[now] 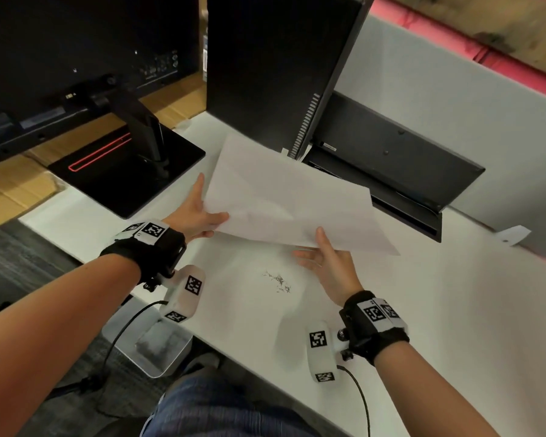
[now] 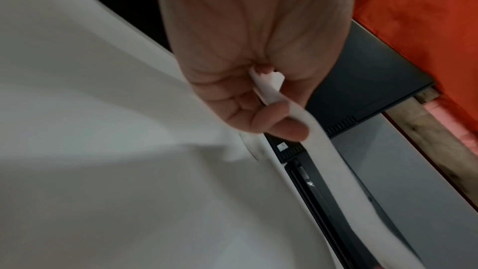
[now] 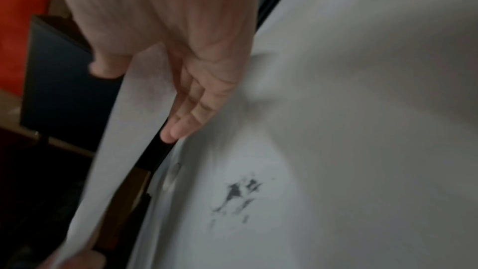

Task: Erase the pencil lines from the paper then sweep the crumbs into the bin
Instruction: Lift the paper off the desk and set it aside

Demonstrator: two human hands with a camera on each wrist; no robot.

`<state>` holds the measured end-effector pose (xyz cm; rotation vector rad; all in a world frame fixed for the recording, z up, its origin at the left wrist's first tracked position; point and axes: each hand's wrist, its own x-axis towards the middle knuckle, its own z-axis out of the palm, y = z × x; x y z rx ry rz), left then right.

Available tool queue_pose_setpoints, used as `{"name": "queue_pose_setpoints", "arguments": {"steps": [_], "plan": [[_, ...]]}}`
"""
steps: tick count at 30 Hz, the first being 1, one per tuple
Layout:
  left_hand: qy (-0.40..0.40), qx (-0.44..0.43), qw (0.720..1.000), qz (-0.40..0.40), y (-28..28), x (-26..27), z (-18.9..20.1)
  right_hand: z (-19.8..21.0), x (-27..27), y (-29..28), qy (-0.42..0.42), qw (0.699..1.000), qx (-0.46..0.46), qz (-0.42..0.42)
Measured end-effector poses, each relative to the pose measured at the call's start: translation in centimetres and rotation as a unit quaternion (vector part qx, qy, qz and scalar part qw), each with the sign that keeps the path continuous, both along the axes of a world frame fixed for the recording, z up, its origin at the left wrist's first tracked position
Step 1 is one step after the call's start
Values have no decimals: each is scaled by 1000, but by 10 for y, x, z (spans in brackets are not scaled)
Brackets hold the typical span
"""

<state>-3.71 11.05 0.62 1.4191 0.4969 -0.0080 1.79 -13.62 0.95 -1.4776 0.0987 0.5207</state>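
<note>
2 hands [image 1: 199,212] [image 1: 325,263], 1 paper [image 1: 290,197] (lifted)

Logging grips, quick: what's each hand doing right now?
Left hand: pinches the paper at its left edge.
Right hand: holds the paper's near edge.

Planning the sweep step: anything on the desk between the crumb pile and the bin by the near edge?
Nothing visible does. The dark eraser crumbs lie on bare white desk; the stretch toward the grey bin, below the near-left edge, shows no objects. Both hands hold the white paper sheet lifted above, left hand and right hand.
</note>
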Motion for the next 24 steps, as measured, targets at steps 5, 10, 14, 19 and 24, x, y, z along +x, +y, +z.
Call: {"name": "queue_pose_setpoints", "arguments": {"steps": [5,10,14,19,24], "plan": [[-40,-19,999,-13,-8,10,-1,9,12,4,64,982,107,-145],[86,247,965,-27,10,24,-24,19,22,-6,58,971,143,-184],[191,418,879,-128,22,39,-50,18,22,-8,54,970,130,-198],[207,481,829,-194,-6,39,-43,9,21,-6,72,966,138,-206],[111,410,828,-367,-47,20,-33,3,21,5,88,962,161,-204]]}}
